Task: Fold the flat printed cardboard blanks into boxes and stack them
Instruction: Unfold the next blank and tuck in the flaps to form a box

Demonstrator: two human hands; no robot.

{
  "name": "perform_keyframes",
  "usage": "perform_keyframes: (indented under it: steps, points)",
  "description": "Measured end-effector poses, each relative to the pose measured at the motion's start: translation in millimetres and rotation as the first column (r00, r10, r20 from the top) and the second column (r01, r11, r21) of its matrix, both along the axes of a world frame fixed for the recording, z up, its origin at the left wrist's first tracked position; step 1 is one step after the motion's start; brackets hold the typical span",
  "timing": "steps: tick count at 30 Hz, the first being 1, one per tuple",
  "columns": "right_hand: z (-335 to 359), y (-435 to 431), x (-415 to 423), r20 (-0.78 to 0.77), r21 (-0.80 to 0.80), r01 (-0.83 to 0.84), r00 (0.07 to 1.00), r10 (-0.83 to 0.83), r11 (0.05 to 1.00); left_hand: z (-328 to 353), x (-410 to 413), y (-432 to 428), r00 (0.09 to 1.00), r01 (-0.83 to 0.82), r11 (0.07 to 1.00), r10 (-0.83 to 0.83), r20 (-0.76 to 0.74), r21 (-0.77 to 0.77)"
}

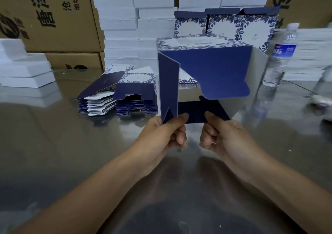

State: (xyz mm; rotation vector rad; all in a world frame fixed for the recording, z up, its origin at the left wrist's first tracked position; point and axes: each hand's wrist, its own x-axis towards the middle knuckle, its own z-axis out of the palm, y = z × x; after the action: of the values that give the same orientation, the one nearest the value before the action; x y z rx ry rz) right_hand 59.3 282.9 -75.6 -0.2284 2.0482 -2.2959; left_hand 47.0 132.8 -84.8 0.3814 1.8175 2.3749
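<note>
I hold a half-opened blue-and-white printed box blank (pixel 212 72) above the table, its open end toward me with dark blue flaps hanging out. My left hand (pixel 168 131) pinches the lower corner of the left side flap. My right hand (pixel 221 135) pinches the near bottom flap with thumb on top. A pile of flat printed blanks (pixel 124 93) lies on the table beyond my left hand. Three folded boxes (pixel 226 25) stand in a row behind the held blank, partly hidden by it.
The table (pixel 71 144) is glossy and reflective. White foam trays are stacked at the left (pixel 23 68), behind the blanks (pixel 136 18) and at the right (pixel 310 54). A water bottle (pixel 280 54) stands right of the blank. Brown cartons (pixel 48 18) line the back.
</note>
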Motion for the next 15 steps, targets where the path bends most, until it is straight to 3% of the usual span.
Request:
perform_keyframes:
  steps: [7,15]
  points:
    - [-1.8,-5.4,5.1,0.022,0.006,-0.02,1.0,0.02,1.0,-2.4,0.9,0.5,0.983,0.158,0.986,-0.162,0.087,0.052]
    - [-3.9,-11.8,10.3,0.023,-0.041,-0.074,0.997,0.075,0.996,-6.1,0.2,0.5,0.981,0.178,0.984,-0.179,0.074,0.019]
